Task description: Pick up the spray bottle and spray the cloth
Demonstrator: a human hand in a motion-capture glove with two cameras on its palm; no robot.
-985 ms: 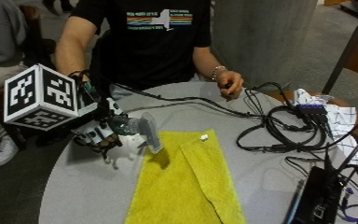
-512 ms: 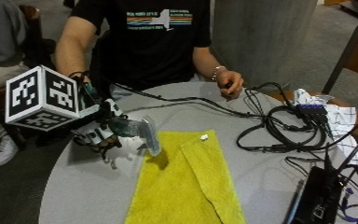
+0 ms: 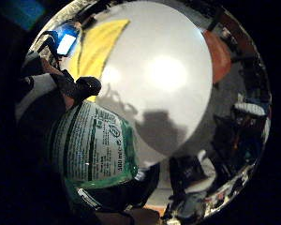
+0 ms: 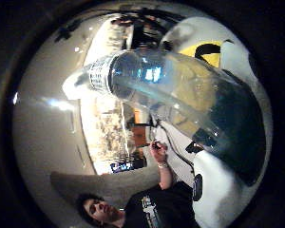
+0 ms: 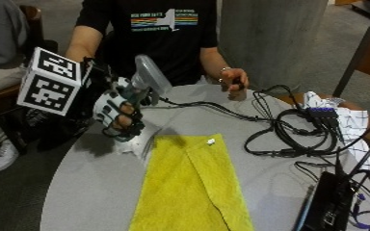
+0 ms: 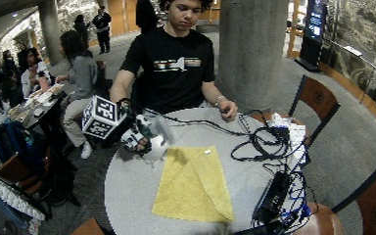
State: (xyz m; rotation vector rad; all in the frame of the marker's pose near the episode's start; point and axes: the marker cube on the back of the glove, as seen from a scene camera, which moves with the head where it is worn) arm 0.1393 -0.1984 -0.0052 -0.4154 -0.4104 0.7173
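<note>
Gloved right hand is gripping the spray bottle, fingers curled around it, left of frame centre. Bottle is tilting above the table, beside the yellow cloth lying flat at lower centre.

A round grey worktop carries a tangle of black cables on the side away from the person's working arm. Just beyond the tangle, at the worktop's edge, lies a white checked cloth. A black box-like device sits at the near edge with cables running into it. Behind the worktop rises a thick concrete pillar. A wooden chair stands beside the pillar, and another chair stands nearer the camera in the wide view.
</note>
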